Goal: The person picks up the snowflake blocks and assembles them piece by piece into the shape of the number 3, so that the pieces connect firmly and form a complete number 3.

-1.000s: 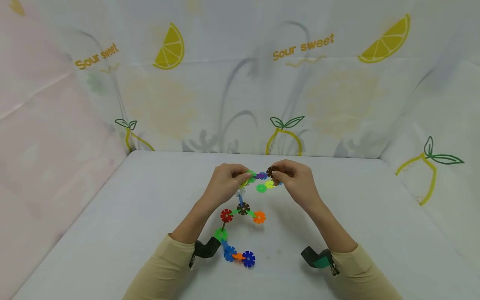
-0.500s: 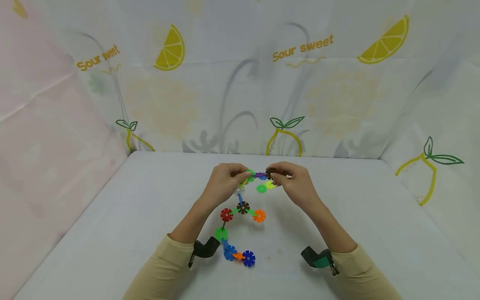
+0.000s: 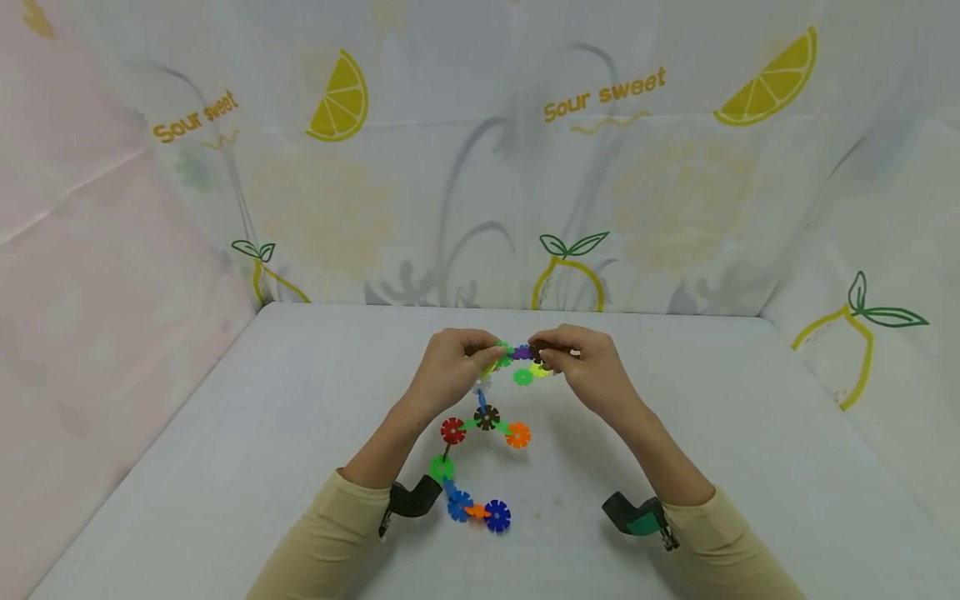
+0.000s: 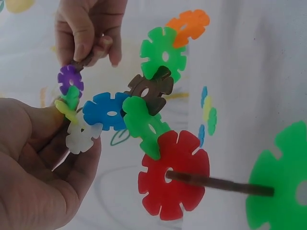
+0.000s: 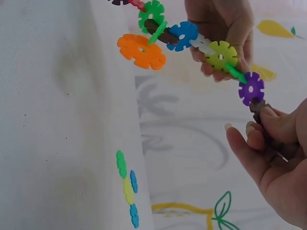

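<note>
A chain of colourful notched interlocking discs hangs from my left hand [image 3: 446, 367], whose thumb and fingers pinch it near a yellow disc [image 5: 221, 56] and a green disc [image 3: 504, 354]. My right hand [image 3: 588, 358] pinches a brown disc [image 5: 260, 108] that meets the purple disc [image 5: 251, 89] at the chain's upper end; my fingers partly hide it. Further down come a white disc [image 4: 82, 136], a blue disc [image 4: 111, 112], another brown disc [image 3: 487, 417], a red disc [image 3: 453, 431] and an orange disc [image 3: 518, 434].
The chain's lower end runs towards me through a large green disc [image 3: 442, 468] to a dark blue disc [image 3: 497, 517]. Behind my hands, a small group of blue, yellow and green discs [image 3: 523, 377] lies on the white table [image 3: 225, 467]. A printed cloth [image 3: 420, 183] stands behind.
My right hand has shifted slightly left with the brown disc, closer to the purple disc, and its fingers now cover more of the brown disc. My left hand has barely moved.
</note>
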Demonstrator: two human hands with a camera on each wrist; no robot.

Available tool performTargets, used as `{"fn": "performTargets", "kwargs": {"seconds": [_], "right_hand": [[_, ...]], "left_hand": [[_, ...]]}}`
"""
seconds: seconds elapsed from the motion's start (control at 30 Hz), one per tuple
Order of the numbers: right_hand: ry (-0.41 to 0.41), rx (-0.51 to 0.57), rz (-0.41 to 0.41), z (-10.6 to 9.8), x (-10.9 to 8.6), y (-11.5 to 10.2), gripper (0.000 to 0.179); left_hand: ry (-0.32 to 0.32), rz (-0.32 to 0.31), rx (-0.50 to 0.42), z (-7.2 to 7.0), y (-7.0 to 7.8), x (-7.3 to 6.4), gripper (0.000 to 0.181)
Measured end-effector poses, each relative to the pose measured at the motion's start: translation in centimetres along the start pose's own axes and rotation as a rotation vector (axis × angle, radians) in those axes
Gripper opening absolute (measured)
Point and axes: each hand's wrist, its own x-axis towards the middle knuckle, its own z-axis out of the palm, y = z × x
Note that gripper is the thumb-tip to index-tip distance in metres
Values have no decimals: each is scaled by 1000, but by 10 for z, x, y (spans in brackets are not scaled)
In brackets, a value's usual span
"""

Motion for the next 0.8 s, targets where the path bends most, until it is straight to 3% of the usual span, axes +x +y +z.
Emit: {"fn": "performTargets", "kwargs": {"seconds": [0.37, 0.8], "right_hand": [[51, -33, -111, 3, -1, 3, 17], [46, -35, -107, 3, 0, 3, 16]], "left_hand": [[42, 13, 9, 5, 6, -4, 16], [58, 1, 6, 10, 4, -3, 16]]}}
